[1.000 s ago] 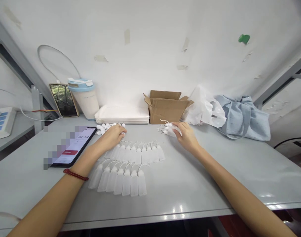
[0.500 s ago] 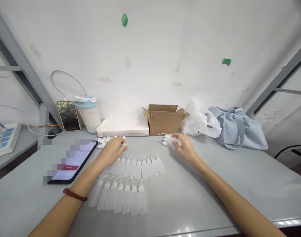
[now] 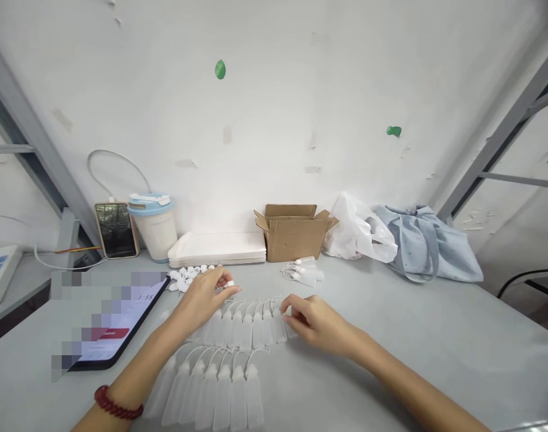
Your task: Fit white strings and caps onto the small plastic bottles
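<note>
- Lying in two rows on the desk (image 3: 413, 321): slim translucent bottles (image 3: 238, 402).
- Left grip (image 3: 206, 297) pinches a white cap (image 3: 231, 284).
- Right grip (image 3: 316, 321) curls at the upper row's right end; cannot tell whether it grasps a bottle.
- Beyond: cap pile (image 3: 183, 278), cardboard box (image 3: 296, 239).

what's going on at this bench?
A person is handling small translucent bottles and white caps. The left hand pinches a white cap beside the cap pile. The right hand is at the right end of the back row of bottles; whether it grips one is unclear. A front row lies nearer the person, and a loose cluster of bottles lies before the open cardboard box.
</note>
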`<action>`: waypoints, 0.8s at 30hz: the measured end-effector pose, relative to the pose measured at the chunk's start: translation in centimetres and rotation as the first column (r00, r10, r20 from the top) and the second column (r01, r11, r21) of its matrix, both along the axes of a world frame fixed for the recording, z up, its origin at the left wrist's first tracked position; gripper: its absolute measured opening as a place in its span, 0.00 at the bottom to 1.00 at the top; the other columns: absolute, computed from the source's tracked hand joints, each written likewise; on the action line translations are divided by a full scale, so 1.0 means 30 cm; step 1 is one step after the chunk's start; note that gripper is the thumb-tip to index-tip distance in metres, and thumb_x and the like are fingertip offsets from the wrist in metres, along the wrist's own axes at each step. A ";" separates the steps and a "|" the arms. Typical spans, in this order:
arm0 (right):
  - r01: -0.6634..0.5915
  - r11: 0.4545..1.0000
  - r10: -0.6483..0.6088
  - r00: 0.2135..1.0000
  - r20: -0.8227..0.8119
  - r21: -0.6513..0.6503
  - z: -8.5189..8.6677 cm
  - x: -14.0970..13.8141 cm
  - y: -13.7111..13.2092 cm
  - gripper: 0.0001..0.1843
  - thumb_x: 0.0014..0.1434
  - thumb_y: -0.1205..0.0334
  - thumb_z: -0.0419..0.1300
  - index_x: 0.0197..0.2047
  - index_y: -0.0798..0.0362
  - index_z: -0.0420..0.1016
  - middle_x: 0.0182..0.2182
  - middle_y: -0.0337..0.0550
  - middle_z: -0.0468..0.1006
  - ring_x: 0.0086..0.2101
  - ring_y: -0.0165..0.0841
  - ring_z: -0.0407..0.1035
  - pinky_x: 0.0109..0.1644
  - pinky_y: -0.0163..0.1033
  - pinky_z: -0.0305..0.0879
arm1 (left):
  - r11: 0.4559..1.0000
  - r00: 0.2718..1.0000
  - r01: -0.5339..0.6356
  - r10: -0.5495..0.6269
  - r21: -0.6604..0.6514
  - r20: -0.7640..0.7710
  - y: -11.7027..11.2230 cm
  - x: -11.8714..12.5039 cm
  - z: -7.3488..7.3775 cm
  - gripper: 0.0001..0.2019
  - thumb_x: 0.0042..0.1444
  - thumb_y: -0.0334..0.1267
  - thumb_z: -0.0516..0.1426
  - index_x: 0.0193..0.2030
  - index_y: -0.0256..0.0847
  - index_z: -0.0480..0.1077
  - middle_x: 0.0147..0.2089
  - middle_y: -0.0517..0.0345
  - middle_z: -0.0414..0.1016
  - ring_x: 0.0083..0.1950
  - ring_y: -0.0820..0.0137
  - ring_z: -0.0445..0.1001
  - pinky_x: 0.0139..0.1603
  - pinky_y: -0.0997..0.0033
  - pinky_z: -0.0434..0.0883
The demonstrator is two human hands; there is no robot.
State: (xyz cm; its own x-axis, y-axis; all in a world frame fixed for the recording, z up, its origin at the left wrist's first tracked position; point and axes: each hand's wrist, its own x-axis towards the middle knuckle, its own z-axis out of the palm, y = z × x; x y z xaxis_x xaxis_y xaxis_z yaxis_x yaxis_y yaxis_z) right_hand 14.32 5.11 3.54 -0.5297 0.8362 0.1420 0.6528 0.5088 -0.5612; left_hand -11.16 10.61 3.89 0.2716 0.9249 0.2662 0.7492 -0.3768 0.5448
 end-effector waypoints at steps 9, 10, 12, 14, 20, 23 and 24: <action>0.192 0.958 -0.185 0.981 0.053 -0.211 -0.011 0.017 0.027 0.07 0.56 0.60 0.53 0.38 0.53 0.61 0.21 0.34 0.70 0.22 0.28 0.61 0.25 0.32 0.53 | 0.987 0.987 0.143 -0.137 -0.068 0.084 -0.044 0.041 0.019 0.09 0.53 0.44 0.55 0.28 0.41 0.66 0.29 0.60 0.71 0.34 0.68 0.68 0.35 0.70 0.65; 0.200 0.949 -0.195 0.980 0.044 -0.242 -0.009 0.019 0.032 0.07 0.56 0.60 0.53 0.37 0.53 0.62 0.21 0.35 0.70 0.22 0.28 0.61 0.25 0.32 0.53 | 0.983 0.984 0.167 -0.160 -0.078 0.081 -0.049 0.046 0.019 0.10 0.53 0.43 0.55 0.26 0.41 0.66 0.28 0.60 0.71 0.33 0.69 0.68 0.35 0.71 0.64; 0.218 0.936 -0.217 0.975 0.034 -0.276 -0.007 0.018 0.039 0.06 0.54 0.60 0.54 0.34 0.54 0.64 0.21 0.35 0.69 0.22 0.28 0.61 0.24 0.32 0.53 | 0.976 0.979 0.199 -0.193 -0.089 0.068 -0.057 0.054 0.017 0.10 0.52 0.43 0.56 0.25 0.40 0.65 0.28 0.61 0.70 0.32 0.69 0.67 0.35 0.71 0.64; 0.248 0.929 -0.247 0.968 0.041 -0.274 -0.008 0.016 0.044 0.06 0.53 0.60 0.54 0.31 0.55 0.65 0.20 0.36 0.69 0.22 0.28 0.61 0.24 0.32 0.53 | 0.973 0.977 0.211 -0.205 -0.096 0.063 -0.064 0.061 0.015 0.10 0.52 0.43 0.56 0.25 0.40 0.65 0.28 0.61 0.70 0.33 0.69 0.66 0.34 0.71 0.64; 0.281 0.935 -0.279 0.960 0.040 -0.217 -0.019 0.009 0.042 0.07 0.52 0.61 0.54 0.31 0.56 0.69 0.19 0.37 0.70 0.21 0.27 0.61 0.24 0.31 0.52 | 0.970 0.976 0.208 -0.198 -0.129 0.086 -0.085 0.076 0.025 0.09 0.52 0.41 0.57 0.26 0.41 0.65 0.29 0.62 0.70 0.34 0.69 0.66 0.35 0.71 0.62; 0.266 0.946 -0.262 0.964 0.044 -0.187 -0.022 0.010 0.038 0.09 0.54 0.61 0.52 0.31 0.56 0.71 0.18 0.36 0.70 0.20 0.26 0.60 0.24 0.31 0.52 | 0.962 0.972 0.224 -0.208 -0.158 0.113 -0.097 0.080 0.036 0.09 0.52 0.41 0.57 0.25 0.41 0.66 0.29 0.62 0.70 0.34 0.70 0.66 0.35 0.72 0.62; 0.270 0.946 -0.265 0.963 0.054 -0.180 -0.022 0.010 0.036 0.09 0.54 0.61 0.52 0.32 0.56 0.71 0.18 0.36 0.70 0.20 0.26 0.60 0.24 0.31 0.52 | 0.958 0.970 0.228 -0.209 -0.172 0.123 -0.100 0.081 0.039 0.09 0.52 0.41 0.57 0.26 0.41 0.66 0.29 0.63 0.71 0.34 0.70 0.66 0.35 0.72 0.62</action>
